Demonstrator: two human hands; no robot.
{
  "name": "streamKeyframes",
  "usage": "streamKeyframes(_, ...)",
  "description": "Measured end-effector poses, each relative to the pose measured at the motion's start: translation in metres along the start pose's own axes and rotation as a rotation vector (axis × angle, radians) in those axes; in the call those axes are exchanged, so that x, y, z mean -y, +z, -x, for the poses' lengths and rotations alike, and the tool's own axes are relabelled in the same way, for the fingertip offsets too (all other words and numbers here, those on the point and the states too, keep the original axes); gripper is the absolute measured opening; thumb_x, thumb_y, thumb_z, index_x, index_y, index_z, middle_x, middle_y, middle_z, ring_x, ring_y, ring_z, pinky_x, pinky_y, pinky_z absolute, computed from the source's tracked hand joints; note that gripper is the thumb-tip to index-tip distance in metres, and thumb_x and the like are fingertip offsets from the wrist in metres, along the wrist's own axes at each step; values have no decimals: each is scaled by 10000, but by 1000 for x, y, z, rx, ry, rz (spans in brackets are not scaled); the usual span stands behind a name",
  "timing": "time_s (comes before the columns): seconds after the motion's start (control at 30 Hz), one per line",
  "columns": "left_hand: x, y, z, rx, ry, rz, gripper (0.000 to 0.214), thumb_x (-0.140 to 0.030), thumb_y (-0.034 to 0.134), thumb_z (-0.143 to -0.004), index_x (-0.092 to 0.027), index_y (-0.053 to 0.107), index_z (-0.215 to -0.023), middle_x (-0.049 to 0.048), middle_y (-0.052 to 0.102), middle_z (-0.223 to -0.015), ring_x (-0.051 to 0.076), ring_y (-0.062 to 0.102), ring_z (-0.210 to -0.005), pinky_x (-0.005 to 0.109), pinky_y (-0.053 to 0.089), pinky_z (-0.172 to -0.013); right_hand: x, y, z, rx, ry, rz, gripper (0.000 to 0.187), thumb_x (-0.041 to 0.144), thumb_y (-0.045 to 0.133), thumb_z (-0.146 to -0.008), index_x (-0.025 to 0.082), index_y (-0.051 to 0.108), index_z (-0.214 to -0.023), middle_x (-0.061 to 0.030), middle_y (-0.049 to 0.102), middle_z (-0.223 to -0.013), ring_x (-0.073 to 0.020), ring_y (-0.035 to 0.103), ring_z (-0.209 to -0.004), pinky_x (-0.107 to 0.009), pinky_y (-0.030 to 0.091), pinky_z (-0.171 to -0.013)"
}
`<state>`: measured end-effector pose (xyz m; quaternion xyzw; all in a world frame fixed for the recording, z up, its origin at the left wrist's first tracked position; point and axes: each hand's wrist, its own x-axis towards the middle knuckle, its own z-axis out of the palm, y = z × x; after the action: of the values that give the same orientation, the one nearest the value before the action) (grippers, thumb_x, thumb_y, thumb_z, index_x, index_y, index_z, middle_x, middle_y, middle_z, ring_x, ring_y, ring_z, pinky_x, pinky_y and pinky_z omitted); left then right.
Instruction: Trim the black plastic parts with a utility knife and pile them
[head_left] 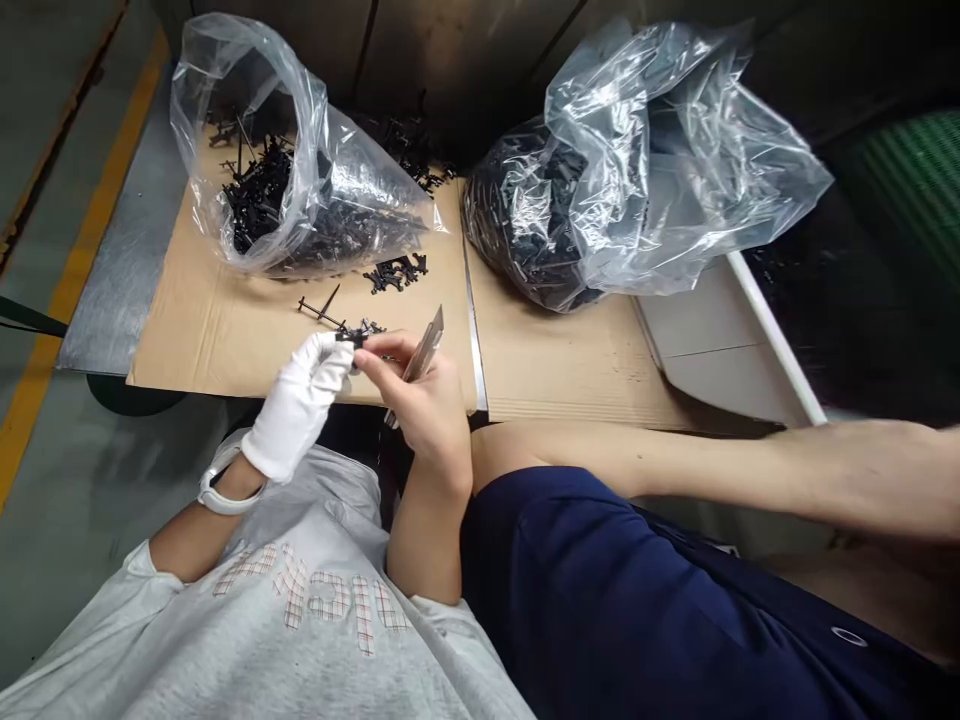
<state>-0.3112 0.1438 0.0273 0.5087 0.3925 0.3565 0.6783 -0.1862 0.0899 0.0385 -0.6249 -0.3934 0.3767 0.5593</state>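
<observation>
My left hand [300, 400], in a white glove, pinches a small black plastic part [350, 337] between its fingertips. My bare right hand [427, 395] touches the same part with thumb and fingertips. A utility knife [424, 352] lies through my right hand, its blade pointing up and away from me. Just beyond the fingers, a thin black sprue piece [322, 311] and a few small black parts rest on the cardboard [217, 340]. The exact shape of the held part is partly hidden by my fingers.
An open clear bag [360, 190] of black parts lies at the back left, with loose black parts [396, 272] around it. Another filled bag [532, 220] sits right of it, beside a white box [739, 370]. Another person's bare arm [675, 465] and leg are close on my right.
</observation>
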Motion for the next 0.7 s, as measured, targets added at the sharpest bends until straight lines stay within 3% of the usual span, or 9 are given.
streamKeyframes(0.1,-5,1,8,15,44,-67,239,-243,569,-966,-176,502,-747,-25,463,-621,74,421,-540,156,405,-510,6,8,16,29,-3,-50,422,571,818,-820,195,630,-852,43,581,-710,-64,392,-515,-221,337,-461)
streamKeyframes(0.2,-11,-7,15,66,45,-175,274,-322,585,-971,-188,532,-738,-4,496,-615,99,455,-534,192,438,-495,5,4,27,70,-143,-8,463,655,679,-916,209,613,-1023,20,597,-803,-99,502,-604,-238,438,-538)
streamKeyframes(0.3,-11,-22,18,141,148,-303,238,-395,676,-916,-200,622,-790,45,628,-728,155,607,-672,266,589,-682,3,-5,34,136,-351,144,628,716,482,-994,217,558,-1366,-20,651,-908,-157,615,-751,-302,528,-687)
streamKeyframes(0.37,-9,-32,20,210,256,-373,179,-382,727,-849,-210,681,-867,70,700,-841,204,692,-838,344,622,-907,4,-9,37,180,-451,271,600,651,424,-1046,239,526,-1470,-19,685,-898,-166,639,-752,-310,533,-698)
streamKeyframes(0.43,-7,-41,21,269,376,-447,214,-358,703,-840,-217,711,-1000,92,745,-1000,242,722,-1027,406,579,-1071,6,-10,38,202,-533,360,501,545,437,-1081,257,552,-1475,-8,719,-869,-155,647,-707,-291,529,-671)
streamKeyframes(0.53,-7,-47,25,309,487,-543,287,-334,627,-894,-228,694,-1152,100,742,-1166,254,700,-1185,423,554,-1126,10,-8,38,203,-632,399,422,445,462,-1098,261,586,-1458,-15,784,-929,-142,682,-696,-273,544,-665)
streamKeyframes(0.7,-13,-50,31,282,379,-618,300,-451,668,-900,-263,706,-1132,75,742,-1093,249,692,-1155,368,595,-1050,14,-6,41,221,-667,417,394,399,472,-1099,255,613,-1437,-36,820,-966,-148,718,-672,-276,571,-648)
